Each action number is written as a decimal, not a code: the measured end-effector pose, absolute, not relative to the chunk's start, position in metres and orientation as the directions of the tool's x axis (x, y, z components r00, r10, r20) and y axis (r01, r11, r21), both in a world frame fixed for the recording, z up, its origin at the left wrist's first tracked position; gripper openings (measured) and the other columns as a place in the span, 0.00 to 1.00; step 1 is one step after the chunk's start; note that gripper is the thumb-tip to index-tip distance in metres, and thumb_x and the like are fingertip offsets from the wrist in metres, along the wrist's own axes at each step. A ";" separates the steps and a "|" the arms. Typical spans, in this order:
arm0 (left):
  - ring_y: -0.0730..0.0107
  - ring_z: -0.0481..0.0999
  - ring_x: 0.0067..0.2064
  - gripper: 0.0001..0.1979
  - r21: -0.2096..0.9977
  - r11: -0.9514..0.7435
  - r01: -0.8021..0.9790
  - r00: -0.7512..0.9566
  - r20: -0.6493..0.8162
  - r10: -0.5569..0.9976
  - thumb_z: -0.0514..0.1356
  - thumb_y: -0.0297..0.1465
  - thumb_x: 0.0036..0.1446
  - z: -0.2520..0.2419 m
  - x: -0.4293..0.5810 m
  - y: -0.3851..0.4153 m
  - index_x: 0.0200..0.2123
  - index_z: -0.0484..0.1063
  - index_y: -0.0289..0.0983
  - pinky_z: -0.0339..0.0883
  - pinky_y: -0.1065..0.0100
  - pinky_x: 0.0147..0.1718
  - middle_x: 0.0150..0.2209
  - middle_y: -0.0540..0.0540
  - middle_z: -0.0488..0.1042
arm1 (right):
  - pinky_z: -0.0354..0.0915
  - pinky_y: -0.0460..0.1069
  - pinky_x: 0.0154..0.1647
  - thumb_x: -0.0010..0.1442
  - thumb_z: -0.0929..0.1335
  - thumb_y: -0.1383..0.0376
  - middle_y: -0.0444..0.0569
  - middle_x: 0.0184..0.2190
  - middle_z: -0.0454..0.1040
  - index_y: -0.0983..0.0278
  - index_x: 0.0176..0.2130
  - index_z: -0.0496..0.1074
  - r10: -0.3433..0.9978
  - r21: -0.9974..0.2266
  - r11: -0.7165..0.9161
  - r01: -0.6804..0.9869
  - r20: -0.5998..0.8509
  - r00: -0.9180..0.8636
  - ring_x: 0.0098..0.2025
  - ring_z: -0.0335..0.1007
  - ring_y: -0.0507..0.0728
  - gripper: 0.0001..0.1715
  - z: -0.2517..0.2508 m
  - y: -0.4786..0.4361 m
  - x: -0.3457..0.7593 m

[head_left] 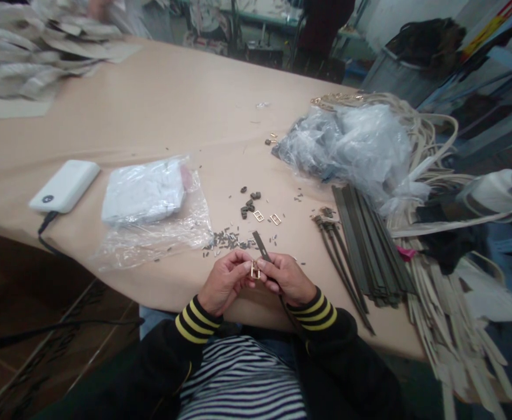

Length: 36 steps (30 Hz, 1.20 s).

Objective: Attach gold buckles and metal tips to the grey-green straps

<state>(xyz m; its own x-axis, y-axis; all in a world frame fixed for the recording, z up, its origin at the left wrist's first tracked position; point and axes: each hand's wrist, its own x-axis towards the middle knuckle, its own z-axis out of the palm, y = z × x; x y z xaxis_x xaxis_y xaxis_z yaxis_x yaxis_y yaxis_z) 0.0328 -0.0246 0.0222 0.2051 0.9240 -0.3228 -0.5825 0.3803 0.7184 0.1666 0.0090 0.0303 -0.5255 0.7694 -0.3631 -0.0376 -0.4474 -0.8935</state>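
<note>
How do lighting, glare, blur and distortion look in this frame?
Head view: light soft, shadows faint on the tabletop; head view: glare streaks on the clear wrap and plastic bag; head view: another person's hand, upper left, smeared; head view: edges look stretched, wide-lens style; head view: gold buckle discernible, fine detail soft.

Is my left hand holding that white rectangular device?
No, your left hand holds a small gold metal buckle, away from the device.
</note>
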 end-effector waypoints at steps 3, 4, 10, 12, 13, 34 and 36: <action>0.75 0.74 0.24 0.10 0.724 0.336 -0.602 0.171 -0.294 0.940 0.63 0.30 0.43 0.022 0.033 -0.025 0.26 0.64 0.33 0.64 0.80 0.19 0.21 0.51 0.72 | 0.38 0.39 0.09 0.47 0.67 0.54 0.38 0.14 0.61 0.68 0.21 0.61 0.747 -0.869 -0.488 -0.085 -0.365 -0.556 0.10 0.47 0.40 0.20 0.033 0.008 0.164; 0.75 0.73 0.24 0.10 0.723 0.323 -0.610 0.164 -0.284 0.945 0.63 0.30 0.43 0.022 0.033 -0.025 0.26 0.64 0.34 0.64 0.79 0.18 0.21 0.51 0.72 | 0.38 0.39 0.09 0.47 0.67 0.54 0.38 0.14 0.61 0.67 0.21 0.61 0.739 -0.856 -0.507 -0.106 -0.368 -0.565 0.10 0.47 0.40 0.20 0.034 0.007 0.163; 0.76 0.71 0.22 0.09 0.779 0.215 -0.589 0.102 -0.193 0.976 0.61 0.32 0.46 0.020 0.029 -0.024 0.25 0.64 0.34 0.63 0.78 0.15 0.22 0.52 0.69 | 0.37 0.39 0.08 0.47 0.67 0.55 0.39 0.15 0.63 0.68 0.22 0.61 0.716 -0.789 -0.582 -0.195 -0.383 -0.584 0.10 0.46 0.40 0.19 0.037 -0.001 0.155; 0.79 0.69 0.20 0.09 0.822 0.168 -0.544 0.095 -0.138 0.986 0.61 0.32 0.47 0.018 0.029 -0.027 0.24 0.63 0.34 0.63 0.77 0.16 0.23 0.53 0.68 | 0.37 0.39 0.08 0.48 0.67 0.55 0.38 0.14 0.61 0.67 0.21 0.60 0.714 -0.772 -0.597 -0.218 -0.389 -0.582 0.10 0.45 0.40 0.19 0.038 -0.001 0.154; 0.79 0.68 0.20 0.09 0.847 0.158 -0.508 0.120 -0.111 0.986 0.60 0.32 0.47 0.017 0.029 -0.029 0.23 0.63 0.34 0.64 0.76 0.17 0.23 0.52 0.67 | 0.37 0.39 0.08 0.48 0.66 0.54 0.37 0.13 0.59 0.66 0.20 0.59 0.726 -0.767 -0.597 -0.237 -0.390 -0.566 0.10 0.43 0.40 0.20 0.037 0.000 0.155; 0.87 0.64 0.18 0.13 0.603 0.527 -0.599 0.209 -0.517 0.830 0.66 0.29 0.40 0.030 0.024 -0.028 0.27 0.64 0.31 0.58 0.86 0.14 0.19 0.55 0.66 | 0.61 0.47 0.32 0.53 0.61 0.69 0.47 0.27 0.68 0.64 0.31 0.68 0.838 -0.886 0.368 0.282 0.184 -0.514 0.30 0.64 0.52 0.07 0.034 0.006 0.171; 0.86 0.65 0.19 0.13 0.633 0.495 -0.596 0.161 -0.510 0.845 0.66 0.28 0.39 0.030 0.024 -0.028 0.27 0.65 0.31 0.59 0.85 0.15 0.20 0.54 0.67 | 0.61 0.46 0.30 0.52 0.61 0.69 0.46 0.26 0.68 0.64 0.32 0.67 0.863 -0.898 0.298 0.323 0.109 -0.494 0.28 0.63 0.51 0.07 0.034 0.005 0.171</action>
<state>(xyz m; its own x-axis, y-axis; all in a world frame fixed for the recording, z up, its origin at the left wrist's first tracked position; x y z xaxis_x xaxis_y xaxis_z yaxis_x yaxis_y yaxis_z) 0.0245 -0.0283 0.0301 0.1612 0.8451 -0.5096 -0.5956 0.4951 0.6326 0.1715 0.0052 0.0337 -0.4935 0.8628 0.1093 0.3228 0.2985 -0.8982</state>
